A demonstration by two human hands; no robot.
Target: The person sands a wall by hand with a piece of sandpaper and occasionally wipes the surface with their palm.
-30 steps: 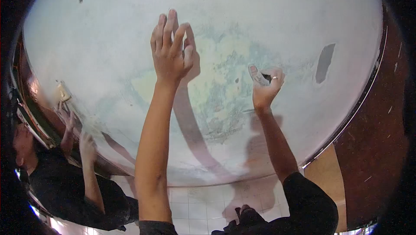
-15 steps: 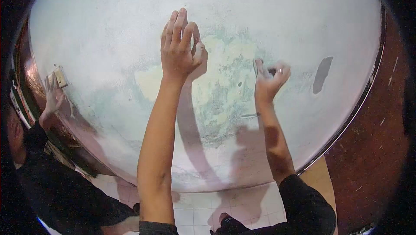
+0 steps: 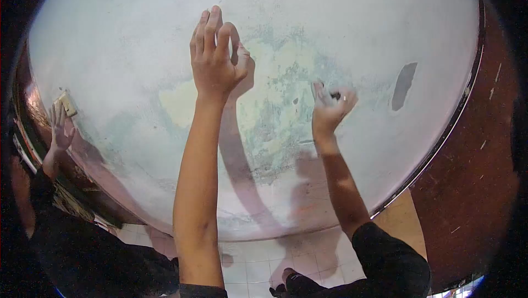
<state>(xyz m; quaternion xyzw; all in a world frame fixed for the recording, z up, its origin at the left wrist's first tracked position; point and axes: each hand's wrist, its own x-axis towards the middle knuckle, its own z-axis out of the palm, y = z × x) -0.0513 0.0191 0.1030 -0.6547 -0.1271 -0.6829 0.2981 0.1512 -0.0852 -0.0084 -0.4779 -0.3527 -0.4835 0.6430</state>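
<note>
A pale wall (image 3: pixel 352 17) with worn green and cream patches (image 3: pixel 269 83) fills the view before me. My left hand (image 3: pixel 217 64) is raised against it, upper left of the patches. Its fingers point upward, mostly straight, with the index bent towards the thumb. Lower and to the right, my right hand (image 3: pixel 331 110) is at the wall beside the green area. Its fingers are curled and slightly blurred, a ring shows on one, and I cannot make out what lies in its grip.
At the left, another person's hand (image 3: pixel 61 132) is beside a light switch (image 3: pixel 67 104), their dark sleeve below. A dark grey patch (image 3: pixel 404 86) marks the wall at right. A brown surface (image 3: pixel 462 188) stands beyond the wall's right edge. White floor tiles (image 3: pixel 247 270) lie below.
The whole view has shifted, so wall and hands appear further left. My right hand is slightly lower against the wall's patches. The other person's hand has turned near the switch.
</note>
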